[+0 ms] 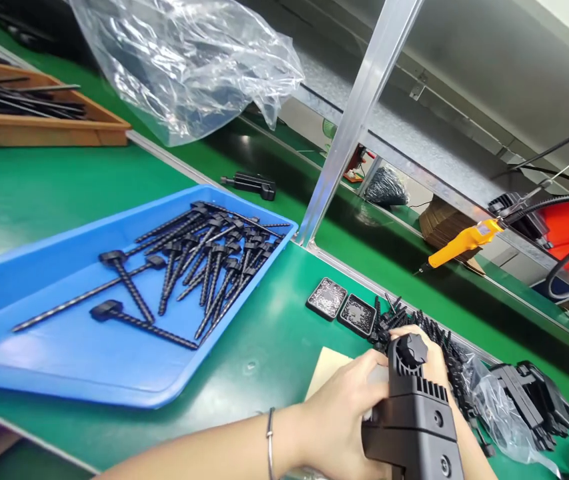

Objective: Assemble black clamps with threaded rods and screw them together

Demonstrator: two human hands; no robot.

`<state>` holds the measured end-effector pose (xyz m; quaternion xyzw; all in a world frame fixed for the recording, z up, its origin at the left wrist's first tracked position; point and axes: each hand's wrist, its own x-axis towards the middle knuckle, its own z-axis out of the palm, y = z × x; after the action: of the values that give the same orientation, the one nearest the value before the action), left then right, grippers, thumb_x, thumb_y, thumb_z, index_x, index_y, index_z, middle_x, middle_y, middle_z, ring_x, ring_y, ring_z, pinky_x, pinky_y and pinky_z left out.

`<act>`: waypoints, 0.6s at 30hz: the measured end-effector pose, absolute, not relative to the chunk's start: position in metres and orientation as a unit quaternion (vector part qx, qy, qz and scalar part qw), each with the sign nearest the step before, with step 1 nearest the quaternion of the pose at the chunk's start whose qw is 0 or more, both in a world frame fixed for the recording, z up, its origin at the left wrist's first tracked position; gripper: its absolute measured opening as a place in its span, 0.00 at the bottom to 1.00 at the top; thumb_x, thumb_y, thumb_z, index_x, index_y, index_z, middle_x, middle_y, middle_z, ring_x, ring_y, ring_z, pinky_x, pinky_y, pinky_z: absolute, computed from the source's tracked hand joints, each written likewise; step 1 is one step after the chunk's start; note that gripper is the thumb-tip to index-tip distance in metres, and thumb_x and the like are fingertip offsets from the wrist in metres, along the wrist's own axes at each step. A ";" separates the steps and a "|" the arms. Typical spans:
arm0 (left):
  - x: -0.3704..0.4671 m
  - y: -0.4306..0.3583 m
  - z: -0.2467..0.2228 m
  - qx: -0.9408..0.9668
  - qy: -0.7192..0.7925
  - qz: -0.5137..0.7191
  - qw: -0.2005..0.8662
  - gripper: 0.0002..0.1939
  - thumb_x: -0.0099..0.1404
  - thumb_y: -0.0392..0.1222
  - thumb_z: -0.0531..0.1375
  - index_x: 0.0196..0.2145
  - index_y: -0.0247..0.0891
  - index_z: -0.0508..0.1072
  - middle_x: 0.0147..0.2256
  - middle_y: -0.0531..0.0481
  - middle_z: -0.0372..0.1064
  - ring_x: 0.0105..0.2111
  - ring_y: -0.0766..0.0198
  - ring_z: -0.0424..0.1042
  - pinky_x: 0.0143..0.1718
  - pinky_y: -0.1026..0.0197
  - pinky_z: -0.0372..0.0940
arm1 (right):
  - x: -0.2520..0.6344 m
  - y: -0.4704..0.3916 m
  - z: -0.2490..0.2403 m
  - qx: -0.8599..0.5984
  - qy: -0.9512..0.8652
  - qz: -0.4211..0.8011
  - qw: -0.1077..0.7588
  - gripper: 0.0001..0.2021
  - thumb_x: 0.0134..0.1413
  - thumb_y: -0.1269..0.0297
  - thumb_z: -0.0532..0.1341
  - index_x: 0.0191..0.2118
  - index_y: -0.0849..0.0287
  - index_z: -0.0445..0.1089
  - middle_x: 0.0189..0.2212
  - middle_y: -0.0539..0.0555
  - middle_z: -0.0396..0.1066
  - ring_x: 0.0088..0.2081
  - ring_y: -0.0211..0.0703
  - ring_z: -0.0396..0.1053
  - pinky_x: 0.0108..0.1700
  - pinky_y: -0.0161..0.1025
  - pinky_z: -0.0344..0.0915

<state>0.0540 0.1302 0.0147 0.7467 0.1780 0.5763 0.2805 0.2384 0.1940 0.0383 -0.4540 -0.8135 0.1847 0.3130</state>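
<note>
A black plastic clamp-like part with a ribbed top, a round knob and screw holes stands upright close to me. My left hand, with a thin bracelet at the wrist, is wrapped around its left side. Behind the part's upper end, my right hand is closed on it near the knob; most of those fingers are hidden. A pale yellow pad lies beside my left hand. Beyond my hands are two small square trays of tiny metal pieces and a pile of black threaded rods.
A blue tray of black knobbed rods fills the left of the green bench. An orange bin sits farther back. A yellow electric screwdriver hangs at right. A metal post, clear plastic bag and black parts stand around.
</note>
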 end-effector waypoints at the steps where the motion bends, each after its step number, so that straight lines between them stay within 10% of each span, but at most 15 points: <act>1: 0.054 0.130 0.012 0.743 0.176 0.583 0.280 0.22 0.49 0.47 0.66 0.42 0.39 0.72 0.39 0.45 0.69 0.38 0.52 0.67 0.40 0.53 0.67 | 0.221 0.211 0.032 -0.447 -0.830 0.171 0.288 0.14 0.65 0.57 0.58 0.34 0.61 0.75 0.34 0.58 0.74 0.38 0.47 0.73 0.42 0.45 0.72; 10: 0.054 0.133 -0.008 0.737 0.159 0.574 0.319 0.28 0.51 0.46 0.70 0.49 0.41 0.69 0.49 0.40 0.65 0.48 0.46 0.68 0.49 0.49 0.69 | 0.091 0.282 -0.002 -0.469 -0.876 0.099 0.062 0.09 0.65 0.61 0.62 0.40 0.63 0.72 0.41 0.54 0.73 0.46 0.46 0.71 0.51 0.50 0.69; 18: 0.050 0.128 -0.001 0.739 0.183 0.544 0.352 0.33 0.48 0.36 0.69 0.52 0.44 0.68 0.51 0.42 0.63 0.51 0.46 0.67 0.51 0.48 0.68 | 0.098 0.295 -0.014 -0.505 -0.842 0.177 0.070 0.09 0.66 0.60 0.61 0.43 0.62 0.73 0.43 0.55 0.74 0.46 0.45 0.72 0.52 0.49 0.69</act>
<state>0.0498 0.1279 -0.0006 0.7391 0.1831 0.5443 0.3520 0.0978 0.2952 -0.0137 -0.5051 -0.8420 0.1765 0.0698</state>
